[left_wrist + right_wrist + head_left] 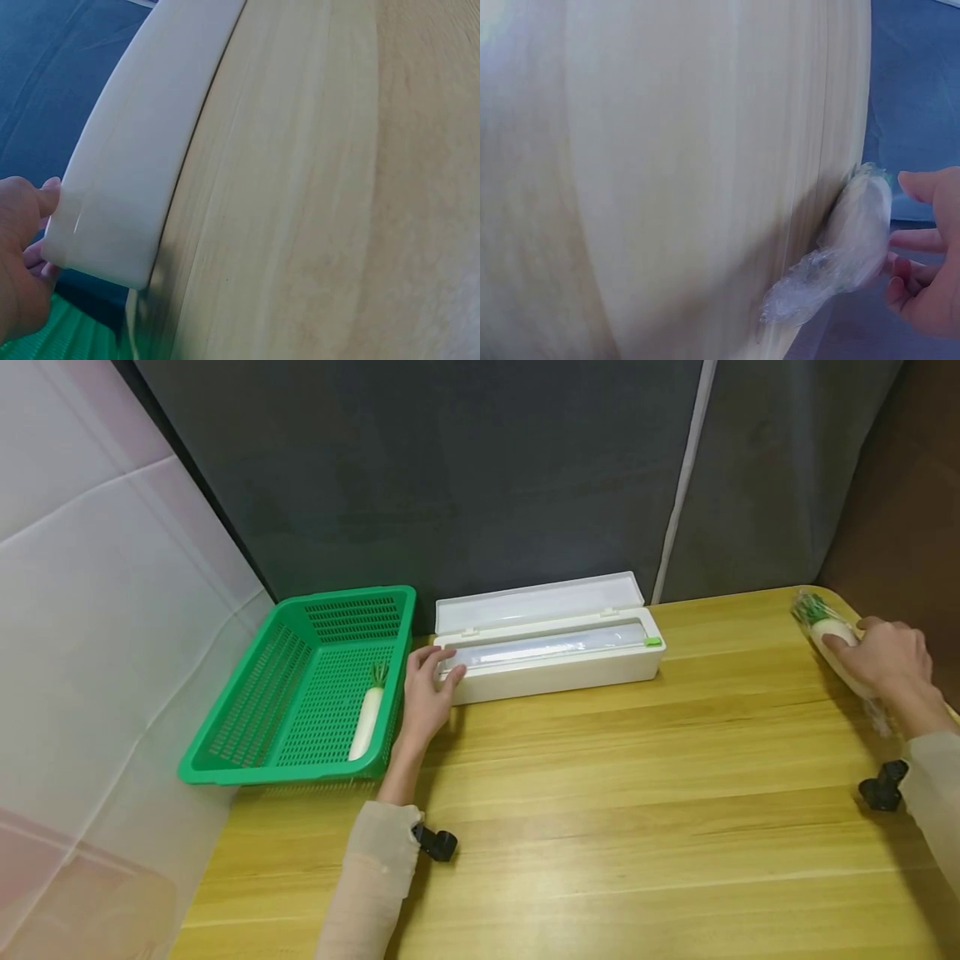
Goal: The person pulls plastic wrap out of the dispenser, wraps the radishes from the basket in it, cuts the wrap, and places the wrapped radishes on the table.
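Note:
My left hand [429, 693] holds the left end of a white cling film box [555, 672], with thumb and fingers about its corner. The box's lid [540, 602] stands raised, and a roll of cling film [555, 643] lies inside. Far to the right, my right hand [896, 664] touches a white radish [834, 628] with green stalks, wrapped in clear film. The right wrist view shows that radish [862, 217] lying at the table edge, the thumb slightly apart from it and a bunched film tail [799, 292] trailing.
A green plastic basket [198, 770] stands left of the box, holding an unwrapped white radish [366, 724]. The wooden table [600, 827] spreads in front. A dark cloth wall [450, 477] rises behind, and a pale sheet [127, 635] hangs on the left.

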`<state>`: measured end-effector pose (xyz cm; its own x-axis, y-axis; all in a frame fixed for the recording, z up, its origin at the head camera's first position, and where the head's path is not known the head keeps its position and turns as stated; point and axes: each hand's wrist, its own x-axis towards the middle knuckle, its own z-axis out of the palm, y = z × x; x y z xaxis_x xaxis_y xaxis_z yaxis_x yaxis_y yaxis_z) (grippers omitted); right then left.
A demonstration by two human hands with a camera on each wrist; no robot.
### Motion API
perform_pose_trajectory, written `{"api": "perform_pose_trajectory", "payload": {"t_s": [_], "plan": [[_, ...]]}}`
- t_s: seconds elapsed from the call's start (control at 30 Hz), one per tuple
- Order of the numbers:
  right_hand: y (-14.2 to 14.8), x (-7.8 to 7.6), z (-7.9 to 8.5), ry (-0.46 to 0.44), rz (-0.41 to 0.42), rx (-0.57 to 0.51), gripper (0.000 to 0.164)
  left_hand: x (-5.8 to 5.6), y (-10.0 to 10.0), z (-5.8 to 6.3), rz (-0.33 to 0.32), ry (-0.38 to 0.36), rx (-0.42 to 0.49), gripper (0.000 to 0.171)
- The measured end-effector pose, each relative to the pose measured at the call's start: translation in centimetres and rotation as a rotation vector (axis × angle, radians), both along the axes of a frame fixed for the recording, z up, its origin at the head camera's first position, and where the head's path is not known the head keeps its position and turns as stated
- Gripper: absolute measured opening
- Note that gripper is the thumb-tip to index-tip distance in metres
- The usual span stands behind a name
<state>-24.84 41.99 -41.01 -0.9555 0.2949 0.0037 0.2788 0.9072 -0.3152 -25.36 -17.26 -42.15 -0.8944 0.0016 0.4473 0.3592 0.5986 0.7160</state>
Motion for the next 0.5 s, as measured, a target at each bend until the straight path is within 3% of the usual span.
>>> {"api": "perform_pose_trajectory", "payload": {"t_s": [0.27, 0.5], "plan": [[-1.3, -0.4, 0.2, 0.090, 0.058, -0.038, 0.071, 0.0, 0.1, 0.2, 0.017, -0.026, -0.005, 0.030], [-3.3, -0.6, 1.1, 0.158, 0.191, -0.097, 0.070, 0.2, 0.0, 0.3, 0.021, -0.011, -0.008, 0.026]]}}
